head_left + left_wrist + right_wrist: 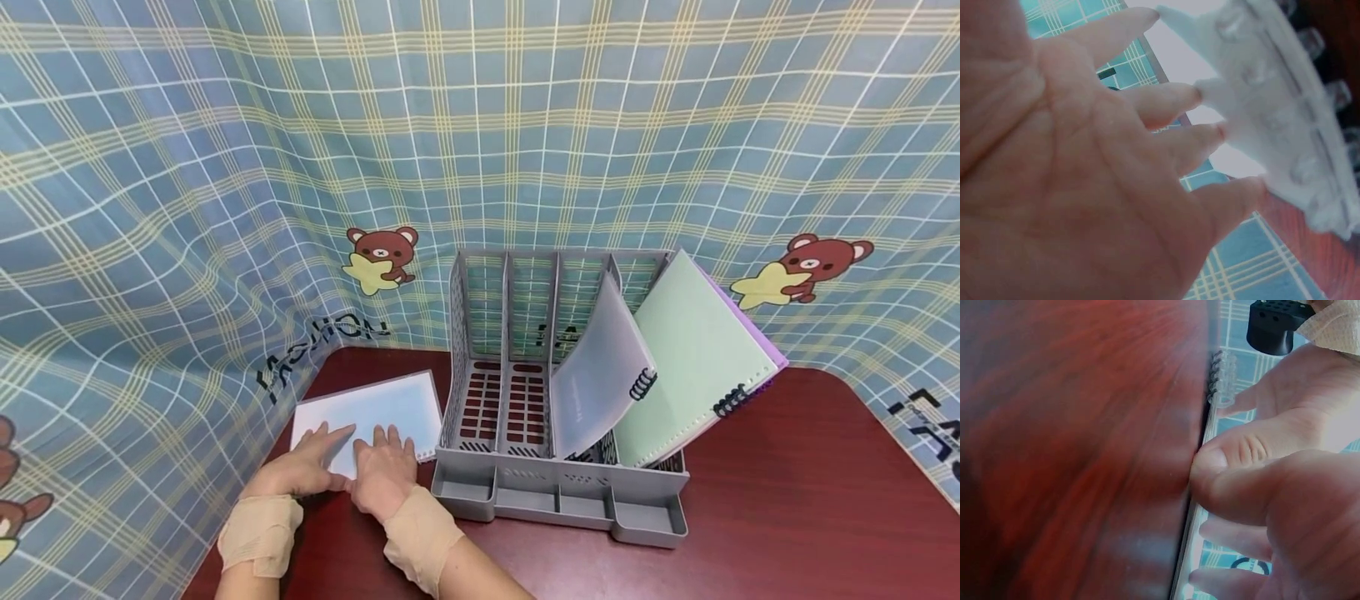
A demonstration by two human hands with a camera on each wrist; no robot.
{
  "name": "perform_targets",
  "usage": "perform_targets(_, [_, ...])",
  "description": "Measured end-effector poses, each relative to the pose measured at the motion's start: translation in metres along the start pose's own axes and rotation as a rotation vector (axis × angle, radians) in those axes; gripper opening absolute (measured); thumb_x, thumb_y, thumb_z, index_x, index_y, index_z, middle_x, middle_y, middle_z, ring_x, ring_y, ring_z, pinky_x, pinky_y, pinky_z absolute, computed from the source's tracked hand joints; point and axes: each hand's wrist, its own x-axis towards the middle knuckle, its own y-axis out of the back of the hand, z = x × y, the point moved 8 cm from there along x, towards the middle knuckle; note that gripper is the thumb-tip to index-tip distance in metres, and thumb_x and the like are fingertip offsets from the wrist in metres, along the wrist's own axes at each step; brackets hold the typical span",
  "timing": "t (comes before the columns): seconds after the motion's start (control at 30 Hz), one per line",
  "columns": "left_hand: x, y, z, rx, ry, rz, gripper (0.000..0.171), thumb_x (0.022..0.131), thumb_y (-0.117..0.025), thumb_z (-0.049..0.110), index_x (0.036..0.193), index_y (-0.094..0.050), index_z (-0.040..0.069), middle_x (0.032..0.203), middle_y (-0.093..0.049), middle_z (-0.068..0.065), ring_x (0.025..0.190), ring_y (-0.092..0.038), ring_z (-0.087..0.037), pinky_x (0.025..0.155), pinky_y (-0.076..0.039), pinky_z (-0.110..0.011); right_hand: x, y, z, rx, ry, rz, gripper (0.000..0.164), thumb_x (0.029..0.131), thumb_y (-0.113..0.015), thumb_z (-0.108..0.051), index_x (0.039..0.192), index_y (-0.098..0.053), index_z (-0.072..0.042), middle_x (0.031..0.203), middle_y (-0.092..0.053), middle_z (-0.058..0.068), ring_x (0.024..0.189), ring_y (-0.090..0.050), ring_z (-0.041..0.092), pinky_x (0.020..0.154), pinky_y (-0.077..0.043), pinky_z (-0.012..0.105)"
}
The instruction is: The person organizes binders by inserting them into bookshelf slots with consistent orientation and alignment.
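Note:
A ring-bound notebook (390, 400) with a pale blue and white cover lies flat at the left of the dark red table. My left hand (300, 467) touches its near left part with fingers spread. In the left wrist view those fingers are straight, their tips against the notebook (1241, 94). Beside it, my right hand (386, 471) rests its extended fingers on the cover. Both thumbs meet at the near edge of the notebook, and the right thumb (1241, 490) touches that edge in the right wrist view.
Right of the hands stands a grey file rack (465, 458) with upright compartments and small front trays. A translucent ring-bound notebook (600, 375) leans in it, beside a pale green notebook (690, 350) and a purple one (750, 329). Checked cloth (525, 167) hangs behind.

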Motion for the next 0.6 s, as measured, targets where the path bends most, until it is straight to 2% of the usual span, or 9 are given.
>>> perform_targets(0.17, [-0.0032,-0.002,0.0012,-0.04,0.009,-0.022,0.088,0.078,-0.081,0.024,0.152,-0.039,0.004,0.154,-0.008,-0.042,0.139,0.002,-0.063,0.105,-0.011,-0.077,-0.0005,-0.0055,-0.0014,-0.05,0.0,-0.041,0.071,0.074,-0.08,-0.045,0.14,-0.057,-0.031,0.149,-0.048,0.002,0.14,-0.038,0.025,0.109,-0.036,0.046])
perform_targets(0.3, [-0.005,-0.0035,-0.001,-0.052,0.02,-0.03,0.087,0.079,-0.08,0.023,0.152,-0.038,0.005,0.154,-0.007,-0.042,0.139,0.003,-0.062,0.105,-0.011,-0.076,-0.0025,-0.0089,-0.0045,-0.089,0.015,-0.061,0.07,0.078,-0.077,-0.045,0.143,-0.054,-0.03,0.151,-0.045,0.003,0.141,-0.036,0.025,0.109,-0.036,0.046])
perform_targets(0.4, [-0.0047,-0.0014,-0.0016,-0.043,0.021,-0.02,0.086,0.079,-0.08,0.024,0.152,-0.039,0.006,0.155,-0.009,-0.041,0.14,0.001,-0.061,0.106,-0.012,-0.076,-0.002,-0.0084,-0.0053,-0.112,0.029,-0.058,0.069,0.081,-0.074,-0.044,0.144,-0.052,-0.03,0.152,-0.044,0.004,0.142,-0.036,0.025,0.109,-0.037,0.046])
perform_targets(0.6, [-0.0008,0.0017,-0.004,-0.007,0.012,0.03,0.094,0.072,-0.085,0.027,0.151,-0.04,0.004,0.155,-0.015,-0.039,0.141,-0.006,-0.059,0.106,-0.02,-0.073,-0.0002,-0.0072,-0.0061,-0.122,0.034,-0.034,0.065,0.083,-0.072,-0.046,0.143,-0.053,-0.028,0.15,-0.047,0.004,0.14,-0.038,0.026,0.107,-0.038,0.047])
